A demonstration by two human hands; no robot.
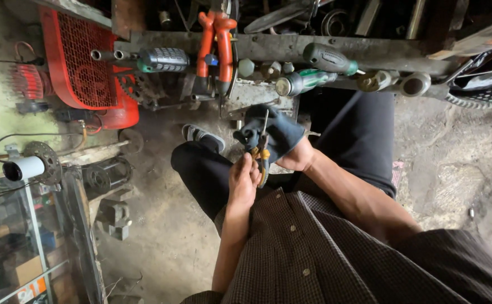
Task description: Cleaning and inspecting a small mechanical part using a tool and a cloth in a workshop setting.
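Observation:
My left hand [244, 181] is bare and closed around the yellow and black handles of a pair of pliers [262, 156]. My right hand [280, 138] wears a dark blue glove and curls around the upper part of the pliers, whose thin metal tip sticks up past the glove. Both hands meet above my knees in dark trousers. Anything held in the jaws is hidden by the glove.
A workbench edge [370, 52] ahead holds green-handled screwdrivers [330, 58], sockets and orange-handled cutters [215, 48]. A red metal grille [83, 67] stands at the upper left. A sprocket [42, 159] and a glass cabinet [9, 247] are on the left. My sandalled foot [201, 135] rests on the concrete floor.

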